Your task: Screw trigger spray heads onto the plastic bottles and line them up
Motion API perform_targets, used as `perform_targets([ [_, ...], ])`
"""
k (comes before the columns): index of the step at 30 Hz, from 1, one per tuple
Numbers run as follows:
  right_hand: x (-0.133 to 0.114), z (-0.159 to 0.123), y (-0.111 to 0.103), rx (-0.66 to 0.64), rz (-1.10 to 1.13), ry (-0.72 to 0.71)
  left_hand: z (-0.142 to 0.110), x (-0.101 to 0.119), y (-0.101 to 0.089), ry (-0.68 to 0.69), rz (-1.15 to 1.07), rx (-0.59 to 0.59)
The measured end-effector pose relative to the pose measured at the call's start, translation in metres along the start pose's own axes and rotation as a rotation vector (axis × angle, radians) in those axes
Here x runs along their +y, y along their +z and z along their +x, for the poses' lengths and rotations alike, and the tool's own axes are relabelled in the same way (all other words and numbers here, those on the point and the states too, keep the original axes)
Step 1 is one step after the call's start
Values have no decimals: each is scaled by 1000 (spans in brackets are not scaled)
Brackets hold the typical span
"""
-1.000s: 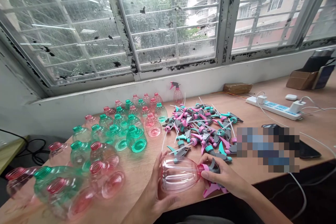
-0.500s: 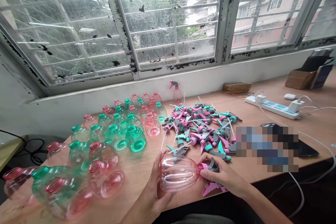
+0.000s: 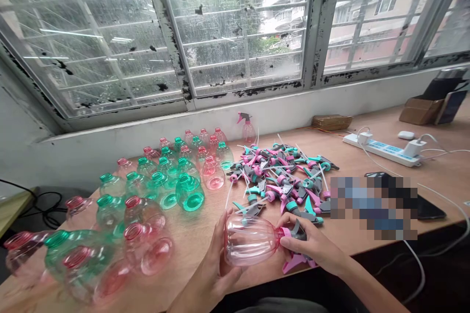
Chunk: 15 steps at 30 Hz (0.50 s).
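Observation:
A clear pink spray bottle [image 3: 251, 242] lies sideways between my hands above the table's front edge, its neck pointing right. My left hand [image 3: 216, 259] is wrapped around the base end. At the neck, my right hand [image 3: 308, 242] pinches the pink collar of a grey and pink trigger spray head [image 3: 299, 232], which sits on the bottle's mouth. Part of that head is hidden behind my fingers. Just beyond my hands lies a heap of loose spray heads [image 3: 282, 176] in pink, teal and grey, some with white tubes.
Several open pink and green bottles [image 3: 189, 195] stand across the table's left side. One bottle with a spray head [image 3: 248, 129] stands by the wall. To the right are a white power strip [image 3: 382, 149], a black phone [image 3: 428, 208], cables and a cardboard box [image 3: 420, 110].
The bottle has turned slightly in my left hand, while both hands stay in nearly the same place. Nothing else has visibly moved.

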State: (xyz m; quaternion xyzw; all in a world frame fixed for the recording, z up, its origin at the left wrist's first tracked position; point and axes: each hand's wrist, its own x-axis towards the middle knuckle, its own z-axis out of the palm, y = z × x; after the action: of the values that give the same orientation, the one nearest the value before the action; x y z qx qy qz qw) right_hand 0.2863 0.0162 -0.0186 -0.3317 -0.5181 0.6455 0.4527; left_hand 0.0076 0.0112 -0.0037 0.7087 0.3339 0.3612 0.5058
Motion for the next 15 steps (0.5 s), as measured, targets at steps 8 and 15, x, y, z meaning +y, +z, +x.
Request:
perform_targets([
  [8, 5, 1, -2, 12, -6, -28, -1, -1, -3, 13, -22, 8],
  [15, 5, 2, -3, 9, -7, -35, 2, 1, 3, 2, -114, 8],
])
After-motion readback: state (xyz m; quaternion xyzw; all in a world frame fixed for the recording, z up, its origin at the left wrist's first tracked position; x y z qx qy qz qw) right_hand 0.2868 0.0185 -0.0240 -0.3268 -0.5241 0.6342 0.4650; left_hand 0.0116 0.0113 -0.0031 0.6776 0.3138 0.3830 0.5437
